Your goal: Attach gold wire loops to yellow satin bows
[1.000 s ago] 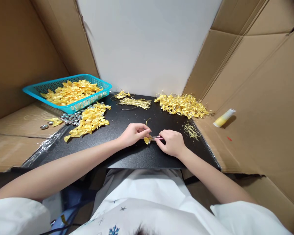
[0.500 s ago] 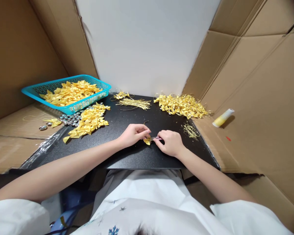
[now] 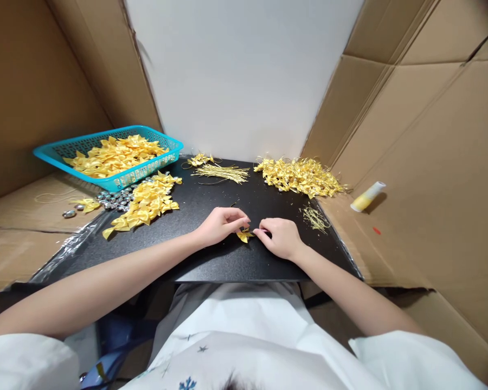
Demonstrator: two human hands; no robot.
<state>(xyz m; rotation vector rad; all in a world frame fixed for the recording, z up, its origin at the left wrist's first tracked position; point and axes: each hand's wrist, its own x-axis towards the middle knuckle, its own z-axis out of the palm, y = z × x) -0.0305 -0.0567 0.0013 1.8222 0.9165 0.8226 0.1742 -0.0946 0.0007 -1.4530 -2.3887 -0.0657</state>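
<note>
In the head view my left hand (image 3: 223,225) is closed, thumb and fingertips pinching a small yellow ribbon bow (image 3: 244,236) just above the black tabletop. A short dark end of cord pokes up behind those fingers. My right hand (image 3: 282,237) is closed too, close to the bow's right side. Its curled fingers hold small scissors (image 3: 264,231) with a pinkish-purple handle, mostly hidden now; whether the blades touch the bow I cannot tell.
A turquoise basket (image 3: 178,154) of yellow bows stands left, with loose bows (image 3: 148,203) and silver beads (image 3: 116,199) beside it. Gold cords (image 3: 222,173), finished-looking bows (image 3: 299,177) and cord scraps (image 3: 316,219) lie on the black table (image 3: 228,265). A yellow-white tube (image 3: 368,196) is right, near cardboard walls.
The scissors' blades, seen over the bow before, have drawn back right and now barely show. The bow has turned slightly in my left fingers. The view has shifted a little.
</note>
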